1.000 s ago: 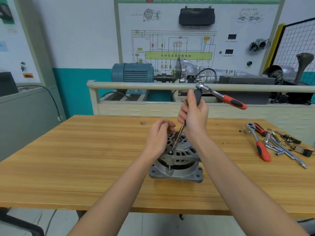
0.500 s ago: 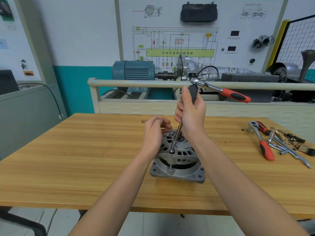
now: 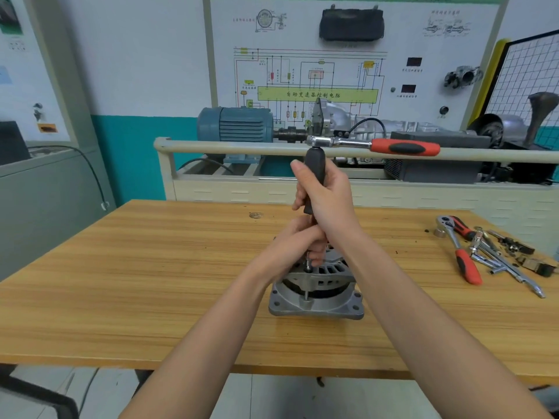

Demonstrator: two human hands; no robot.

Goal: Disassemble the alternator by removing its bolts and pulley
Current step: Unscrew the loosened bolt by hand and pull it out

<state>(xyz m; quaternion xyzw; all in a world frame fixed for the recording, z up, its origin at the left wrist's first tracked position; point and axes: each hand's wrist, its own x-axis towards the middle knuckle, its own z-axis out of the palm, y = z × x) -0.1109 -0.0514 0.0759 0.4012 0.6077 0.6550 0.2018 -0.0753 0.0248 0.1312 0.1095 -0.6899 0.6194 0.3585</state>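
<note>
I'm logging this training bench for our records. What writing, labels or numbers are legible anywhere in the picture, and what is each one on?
"自动变速器控制电脑": on the yellow-green box in the wiring diagram on the white display board.
Small captions elsewhere on the board, under the two dark displays and by the sketches at top: too small and blurred to read.
Orange tag on the left wall: unreadable.
The tools and the alternator: no readable markings.

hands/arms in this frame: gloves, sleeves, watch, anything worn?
Nothing worn that shows. Left hand and right hand are both bare, no gloves, no rings visible. Both forearms are bare up to the frame's bottom edge: no sleeves, watch, bands or markings in view.
</note>
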